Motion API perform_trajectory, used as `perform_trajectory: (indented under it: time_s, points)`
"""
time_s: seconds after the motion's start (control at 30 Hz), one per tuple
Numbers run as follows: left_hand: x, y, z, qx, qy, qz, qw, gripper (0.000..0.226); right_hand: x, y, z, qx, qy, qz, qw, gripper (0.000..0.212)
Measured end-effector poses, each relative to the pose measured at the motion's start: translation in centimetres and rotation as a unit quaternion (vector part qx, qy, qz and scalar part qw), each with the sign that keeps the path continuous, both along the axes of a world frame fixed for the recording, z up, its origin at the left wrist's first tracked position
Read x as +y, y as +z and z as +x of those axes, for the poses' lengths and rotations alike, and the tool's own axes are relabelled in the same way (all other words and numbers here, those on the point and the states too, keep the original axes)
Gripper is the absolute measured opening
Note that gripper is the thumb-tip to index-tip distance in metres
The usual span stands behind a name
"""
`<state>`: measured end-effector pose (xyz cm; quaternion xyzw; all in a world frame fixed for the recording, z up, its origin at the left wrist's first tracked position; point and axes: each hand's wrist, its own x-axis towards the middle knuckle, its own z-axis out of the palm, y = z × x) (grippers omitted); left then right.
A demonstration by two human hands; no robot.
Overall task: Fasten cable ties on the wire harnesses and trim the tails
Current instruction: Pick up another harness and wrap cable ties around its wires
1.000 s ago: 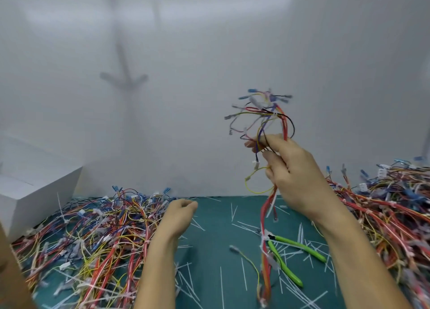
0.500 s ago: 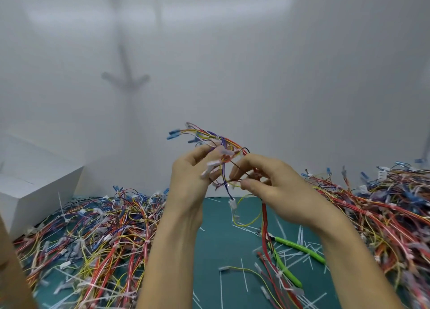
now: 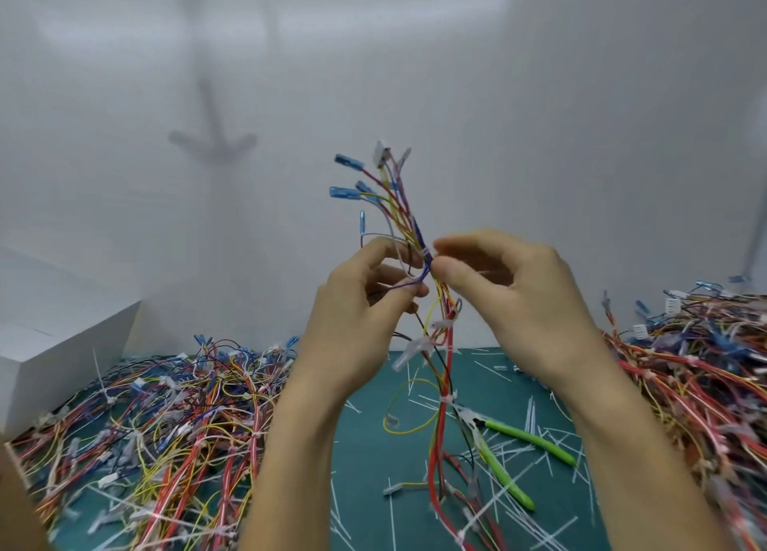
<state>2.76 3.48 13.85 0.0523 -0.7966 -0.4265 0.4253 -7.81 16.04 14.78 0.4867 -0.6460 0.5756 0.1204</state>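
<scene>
The wire harness (image 3: 416,230) is held upright in the air above the middle of the table, between both hands. The left hand (image 3: 361,322) pinches some of its wires between thumb and curled fingers; the right hand (image 3: 519,301) nips the bundle just beside it, thumb and forefinger closed at a small white cable tie (image 3: 426,254). Above the hands the wires fan out into four blue terminals (image 3: 348,161) and one white connector (image 3: 379,152). Below, the red and yellow strands hang down to the surface with at least two more white ties on them.

The surface is a dark green mat (image 3: 369,451), strewn with cut white tails (image 3: 390,509) — too many and too crossed to count. One pair of green-handled cutters (image 3: 527,440) lies on it right of the hanging strands, its nose partly hidden behind them. Two piles of harnesses flank the mat: a left pile (image 3: 166,418) and a right pile (image 3: 697,368), the latter cut off by the frame edge. One white box (image 3: 62,343) stands at far left, also cut off. A plain white wall (image 3: 539,115) closes the back — with a blurred grey shadow (image 3: 212,137) on it.
</scene>
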Motion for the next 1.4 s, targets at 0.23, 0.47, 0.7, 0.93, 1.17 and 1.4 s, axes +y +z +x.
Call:
perform_trajectory:
  time_s: [0.23, 0.47, 0.7, 0.93, 1.17, 1.4]
  points:
    - [1.3, 0.5, 0.0, -0.004, 0.023, -0.079, 0.997, 0.020, -0.4, -0.4, -0.5, -0.027, 0.013, 0.006, 1.000, 0.004]
    - [1.0, 1.0, 0.9, 0.078, 0.060, -0.009, 0.995, 0.051, 0.2, -0.4, -1.2, -0.173, 0.108, -0.064, 0.977, 0.033]
    - [-0.2, 1.0, 1.5, 0.016, 0.015, 0.136, 0.990, 0.016, 0.4, -0.1, -1.0, -0.216, 0.125, -0.070, 0.966, 0.028]
    - [0.0, 0.4, 1.7, -0.135, -0.032, 0.060, 0.989, 0.017, 0.5, -0.1, -0.8, -0.247, 0.170, -0.061, 0.952, 0.023]
    - [-0.7, 0.4, 2.6, -0.123, -0.011, 0.040, 0.992, 0.020, 0.8, -0.1, -1.4, -0.277, 0.189, -0.091, 0.938, 0.018]
    - [0.1, 1.1, 2.2, -0.064, -0.008, 0.007, 0.998, 0.014, 0.5, 0.0, -0.5, -0.234, 0.170, -0.090, 0.953, 0.011]
